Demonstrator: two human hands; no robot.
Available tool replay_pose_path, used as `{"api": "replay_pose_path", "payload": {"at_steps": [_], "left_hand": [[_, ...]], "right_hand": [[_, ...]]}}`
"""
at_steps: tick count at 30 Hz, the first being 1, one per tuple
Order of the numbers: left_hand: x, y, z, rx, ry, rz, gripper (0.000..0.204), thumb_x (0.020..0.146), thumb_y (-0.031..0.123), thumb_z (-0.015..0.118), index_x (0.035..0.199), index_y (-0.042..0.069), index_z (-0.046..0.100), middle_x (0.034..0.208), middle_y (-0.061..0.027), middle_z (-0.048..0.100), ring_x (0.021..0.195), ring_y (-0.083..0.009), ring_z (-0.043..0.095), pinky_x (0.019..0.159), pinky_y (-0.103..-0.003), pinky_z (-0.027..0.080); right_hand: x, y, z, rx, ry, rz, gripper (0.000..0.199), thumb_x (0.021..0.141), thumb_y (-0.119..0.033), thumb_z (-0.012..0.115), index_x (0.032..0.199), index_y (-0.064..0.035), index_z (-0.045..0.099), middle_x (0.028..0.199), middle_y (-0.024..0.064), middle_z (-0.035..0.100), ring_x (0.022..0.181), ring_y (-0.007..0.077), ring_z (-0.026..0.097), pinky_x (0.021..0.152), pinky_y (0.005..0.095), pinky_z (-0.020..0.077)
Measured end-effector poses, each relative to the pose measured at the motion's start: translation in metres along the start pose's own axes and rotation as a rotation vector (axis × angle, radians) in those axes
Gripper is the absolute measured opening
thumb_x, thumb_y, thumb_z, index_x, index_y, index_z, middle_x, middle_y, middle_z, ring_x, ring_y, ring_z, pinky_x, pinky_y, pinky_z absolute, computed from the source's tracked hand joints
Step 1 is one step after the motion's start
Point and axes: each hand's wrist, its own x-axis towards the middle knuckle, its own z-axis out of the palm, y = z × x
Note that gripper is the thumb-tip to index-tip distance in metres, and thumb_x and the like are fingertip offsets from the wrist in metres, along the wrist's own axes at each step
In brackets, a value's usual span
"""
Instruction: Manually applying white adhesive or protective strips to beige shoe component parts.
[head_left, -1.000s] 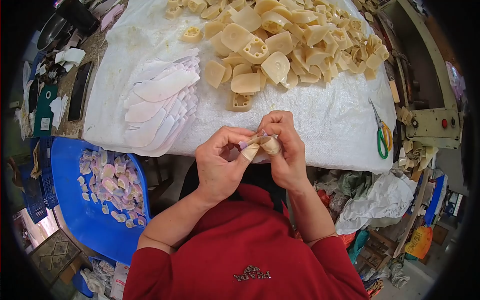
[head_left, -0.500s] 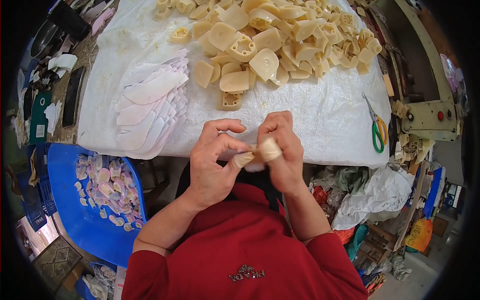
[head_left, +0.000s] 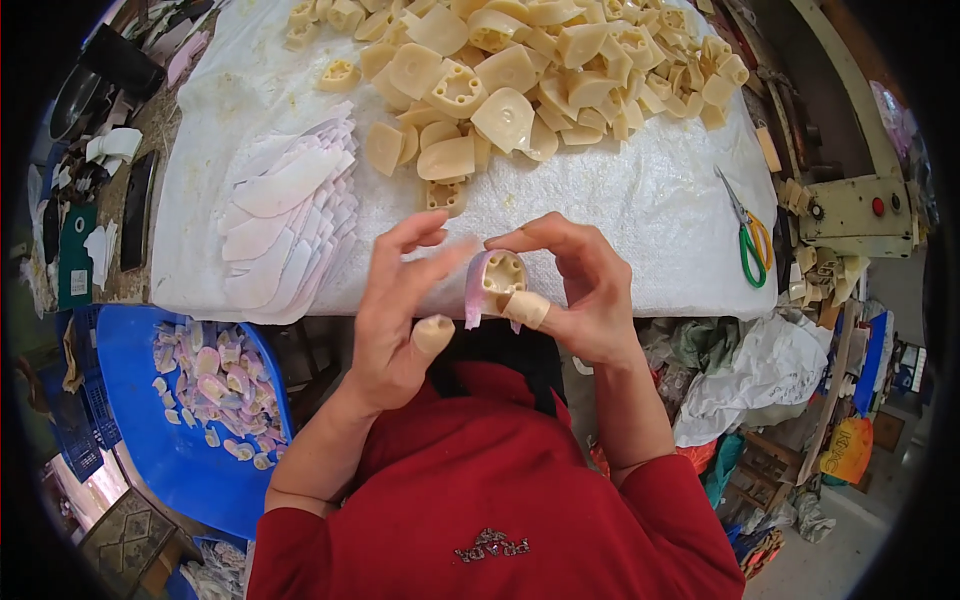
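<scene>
My right hand (head_left: 592, 290) grips a cream plastic shoe heel (head_left: 504, 272) between thumb and fingers, its hollow, holed side facing me. Around the heel's curved wall runs a pink covering piece (head_left: 476, 285), with loose ends hanging below. Just left of it, my left hand (head_left: 395, 305) is apart from the heel, fingers spread and partly blurred, holding nothing. Both thumbs wear beige wraps. Beyond my hands lies a large pile of bare cream heels (head_left: 503, 120). To the left, pale pink-white cut pieces (head_left: 290, 215) lie overlapped in a stack.
A white woven sheet (head_left: 640, 230) covers the table. Scissors (head_left: 745, 235) with green and yellow handles lie near its right edge. At lower left, a blue basin (head_left: 175, 455) holds several pink-covered heels. A machine's control box (head_left: 857, 215) stands at right, above crumpled white plastic (head_left: 755, 375).
My hands have moved apart; the left has let go and opened. The heel with its pink covering now shows clearly in my right hand. The view has shifted slightly.
</scene>
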Motion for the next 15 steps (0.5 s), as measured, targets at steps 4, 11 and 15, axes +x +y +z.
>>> {"api": "replay_pose_path", "payload": {"at_steps": [4, 11, 15], "left_hand": [[-0.011, -0.017, 0.008, -0.440, -0.193, -0.358, 0.066, 0.095, 0.040, 0.041, 0.144, 0.002, 0.018, 0.124, -0.0171, 0.045, 0.099, -0.0176, 0.052, 0.084, -0.028, 0.041], [-0.011, 0.008, 0.029, -0.662, 0.017, -0.569, 0.050, 0.091, 0.029, 0.039, 0.132, 0.005, 0.024, 0.101, -0.0105, 0.051, 0.084, -0.0151, 0.053, 0.073, -0.027, 0.044], [-0.012, 0.014, 0.028, -0.778, -0.079, -0.476, 0.051, 0.097, 0.035, 0.033, 0.136, 0.004, 0.020, 0.094, -0.0097, 0.050, 0.083, -0.0119, 0.051, 0.072, -0.026, 0.043]], "right_hand": [[-0.004, -0.007, 0.014, -0.116, -0.063, -0.108, 0.053, 0.066, -0.006, 0.078, 0.113, -0.0002, 0.055, 0.101, 0.0112, 0.064, 0.091, 0.0240, 0.057, 0.083, 0.0352, 0.0444], [-0.014, 0.002, 0.031, -0.196, 0.043, -0.125, 0.041, 0.074, -0.019, 0.071, 0.111, -0.0077, 0.059, 0.105, 0.0102, 0.059, 0.101, 0.0261, 0.050, 0.087, 0.0337, 0.0419], [-0.013, -0.003, 0.029, 0.154, 0.052, 0.088, 0.035, 0.086, -0.030, 0.060, 0.112, -0.0061, 0.058, 0.105, 0.0126, 0.056, 0.106, 0.0249, 0.047, 0.092, 0.0367, 0.0380]]}}
